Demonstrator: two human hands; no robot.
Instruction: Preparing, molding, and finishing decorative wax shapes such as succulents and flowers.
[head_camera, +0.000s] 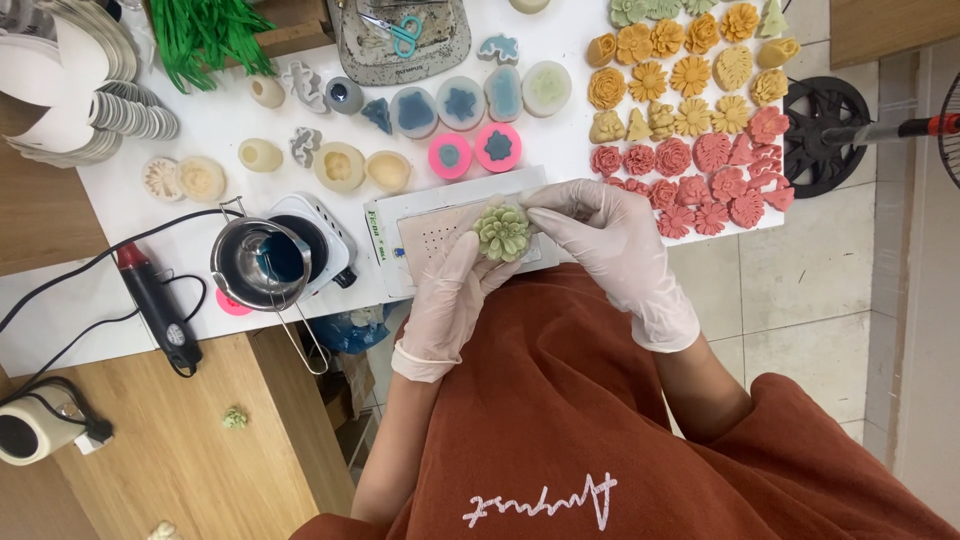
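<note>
fingers of left hand (452, 290) and right hand (612, 240) pinch green flower (502, 232) between them.

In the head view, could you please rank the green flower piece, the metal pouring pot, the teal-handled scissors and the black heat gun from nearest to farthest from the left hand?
1. Green flower piece: held at the left hand fingertips.
2. Metal pouring pot: on the small burner, further left.
3. Black heat gun: at the table's left edge.
4. Teal-handled scissors: at the far side of the table, on a grey tray.
</note>
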